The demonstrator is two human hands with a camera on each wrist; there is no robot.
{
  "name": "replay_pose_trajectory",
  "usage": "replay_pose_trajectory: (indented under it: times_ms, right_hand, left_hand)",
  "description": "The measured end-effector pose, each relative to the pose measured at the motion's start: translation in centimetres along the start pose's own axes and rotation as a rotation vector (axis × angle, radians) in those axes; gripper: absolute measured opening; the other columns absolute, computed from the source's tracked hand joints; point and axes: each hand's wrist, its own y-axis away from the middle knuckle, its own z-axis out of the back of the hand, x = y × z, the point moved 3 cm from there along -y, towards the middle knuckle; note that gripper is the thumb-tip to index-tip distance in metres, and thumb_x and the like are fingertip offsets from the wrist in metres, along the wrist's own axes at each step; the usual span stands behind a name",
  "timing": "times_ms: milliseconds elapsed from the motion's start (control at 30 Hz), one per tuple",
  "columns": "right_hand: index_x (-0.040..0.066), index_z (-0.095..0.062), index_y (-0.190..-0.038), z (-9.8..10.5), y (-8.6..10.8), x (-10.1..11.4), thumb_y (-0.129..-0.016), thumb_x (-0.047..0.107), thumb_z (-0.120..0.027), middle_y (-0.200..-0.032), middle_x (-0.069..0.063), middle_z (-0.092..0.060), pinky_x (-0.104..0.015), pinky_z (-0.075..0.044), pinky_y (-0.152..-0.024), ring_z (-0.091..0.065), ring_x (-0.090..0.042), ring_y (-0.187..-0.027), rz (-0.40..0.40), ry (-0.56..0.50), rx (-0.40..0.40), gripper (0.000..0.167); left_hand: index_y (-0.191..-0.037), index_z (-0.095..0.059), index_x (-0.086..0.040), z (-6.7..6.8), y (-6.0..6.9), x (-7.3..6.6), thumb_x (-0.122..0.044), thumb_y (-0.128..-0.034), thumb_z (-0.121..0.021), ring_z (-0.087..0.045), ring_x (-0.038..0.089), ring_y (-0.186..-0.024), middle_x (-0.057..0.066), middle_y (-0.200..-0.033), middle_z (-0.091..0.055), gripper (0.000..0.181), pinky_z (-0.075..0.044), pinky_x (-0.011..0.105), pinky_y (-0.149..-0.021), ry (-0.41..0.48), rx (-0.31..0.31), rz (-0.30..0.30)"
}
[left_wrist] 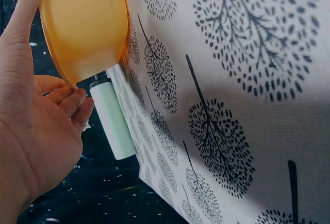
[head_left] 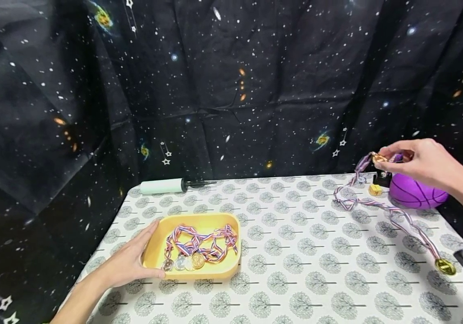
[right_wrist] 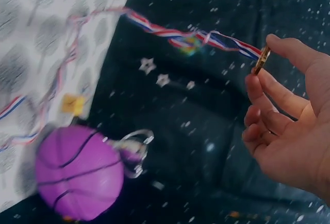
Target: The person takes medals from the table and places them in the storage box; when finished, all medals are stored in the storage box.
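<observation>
Left hand gripping yellow tray of medals, right hand pinching gold medal on striped ribbon

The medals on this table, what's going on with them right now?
A person is handling medals at a tree-patterned table. Their right hand pinches a gold-coloured medal in the air near the purple ball, its striped ribbon trailing to the table. Their left hand holds the left end of a yellow tub, where several medals lie with tangled ribbons. Another gold-coloured medal lies on the table at the right.
</observation>
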Motion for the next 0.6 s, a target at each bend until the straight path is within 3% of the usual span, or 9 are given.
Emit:
replay_pose_trajectory:
  times_ms: [333, 600]
  right_hand:
    - [0.011, -0.083, -0.11, 0.0, -3.2, 6.4, -0.091, 0.052, -0.082, -0.102, -0.008, -0.079, -0.027, -0.046, -0.063, -0.065, -0.013, -0.078, 0.013, -0.059, -0.046, 0.045]
    - [0.013, -0.083, -0.111, -0.4, -5.0, 11.8, -0.09, 0.056, -0.081, -0.103, -0.007, -0.08, -0.033, -0.048, -0.068, -0.066, -0.019, -0.086, 0.025, -0.136, -0.043, 0.048]
  left_hand:
    - [-0.171, -0.018, -0.007, -0.1, 0.1, 0.1, -0.072, -0.0706, -0.088, -0.031, 0.05, -0.153, 0.024, -0.172, -0.025, 0.138, -0.034, 0.071, -0.116, 0.004, -0.003, -0.004]
    - [-0.171, -0.017, -0.011, -0.3, 0.0, 0.2, -0.074, -0.0701, -0.087, -0.032, 0.048, -0.153, 0.022, -0.172, -0.025, 0.138, -0.034, 0.07, -0.117, 0.009, -0.007, -0.001]
